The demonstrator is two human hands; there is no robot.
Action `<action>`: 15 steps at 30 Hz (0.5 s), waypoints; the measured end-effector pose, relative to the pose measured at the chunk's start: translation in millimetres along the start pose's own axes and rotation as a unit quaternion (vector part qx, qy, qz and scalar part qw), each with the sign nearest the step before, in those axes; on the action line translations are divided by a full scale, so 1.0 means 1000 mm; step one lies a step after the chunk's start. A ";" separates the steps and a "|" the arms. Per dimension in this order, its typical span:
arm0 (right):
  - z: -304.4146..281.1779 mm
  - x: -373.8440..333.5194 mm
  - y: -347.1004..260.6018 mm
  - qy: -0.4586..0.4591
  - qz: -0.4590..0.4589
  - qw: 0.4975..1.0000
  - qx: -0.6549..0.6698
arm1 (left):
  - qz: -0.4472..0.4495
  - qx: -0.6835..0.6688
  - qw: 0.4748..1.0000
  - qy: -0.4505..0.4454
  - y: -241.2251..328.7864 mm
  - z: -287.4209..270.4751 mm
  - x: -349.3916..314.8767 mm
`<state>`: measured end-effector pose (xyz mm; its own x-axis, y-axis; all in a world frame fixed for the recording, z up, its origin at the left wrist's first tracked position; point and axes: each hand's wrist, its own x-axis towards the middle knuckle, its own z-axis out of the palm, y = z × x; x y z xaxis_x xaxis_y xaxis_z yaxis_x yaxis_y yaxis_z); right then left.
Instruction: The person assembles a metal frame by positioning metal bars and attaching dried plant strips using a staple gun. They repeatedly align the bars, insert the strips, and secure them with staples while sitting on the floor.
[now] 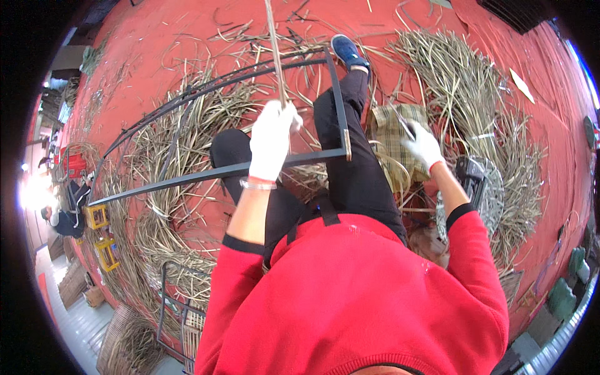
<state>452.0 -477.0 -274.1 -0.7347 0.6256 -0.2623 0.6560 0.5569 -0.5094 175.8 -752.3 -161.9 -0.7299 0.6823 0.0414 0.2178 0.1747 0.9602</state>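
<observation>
Head view: two gloved hands, one strand, one frame

The left hand, in a white glove, is closed around one long strand that runs up and away from it. It sits just above the dark metal frame lying across the person's lap. The right hand, also in a white glove, grips a thin tool over a checked cushion. Heaps of loose reeds cover the red floor on both sides. One blue shoe shows beyond the frame. Two yellow crates stand at far left.
</observation>
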 end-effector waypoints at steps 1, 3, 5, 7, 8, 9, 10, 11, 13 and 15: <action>0.020 -0.003 0.020 -0.008 0.063 0.998 0.017 | 0.029 0.160 0.987 0.011 -0.004 -0.004 -0.014; 0.059 -0.007 0.055 -0.038 0.193 0.980 0.030 | 0.172 0.475 0.863 0.015 -0.013 -0.002 -0.036; 0.095 -0.010 0.080 -0.033 0.299 0.947 0.111 | 0.144 0.524 0.839 0.010 -0.016 0.002 -0.051; 0.118 -0.013 0.092 -0.019 0.337 0.930 0.147 | 0.137 0.537 0.832 -0.015 -0.016 0.002 -0.053; 0.120 -0.013 0.094 -0.022 0.328 0.940 0.094 | 0.132 0.526 0.840 0.008 -0.014 0.003 -0.053; 0.120 -0.010 0.091 -0.028 0.353 0.935 0.034 | 0.128 0.514 0.847 0.031 -0.012 0.002 -0.054; 0.112 -0.006 0.086 -0.018 0.335 0.942 0.031 | 0.127 0.511 0.849 0.034 -0.009 0.000 -0.055; 0.102 0.001 0.077 0.026 0.284 0.957 0.046 | 0.151 0.509 0.846 0.054 -0.005 -0.002 -0.057; 0.080 0.026 0.044 0.116 0.184 0.938 0.271 | 0.200 0.505 0.834 0.096 0.002 -0.008 -0.062; 0.054 0.055 0.003 0.132 0.054 0.921 0.363 | 0.194 0.522 0.826 0.085 0.011 -0.015 -0.074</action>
<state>404.4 -470.5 -334.3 -0.5425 0.8197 -0.1838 0.3641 0.0322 -0.9308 222.1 -811.6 -150.3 -0.5344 0.7366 0.4145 0.8324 0.5438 0.1070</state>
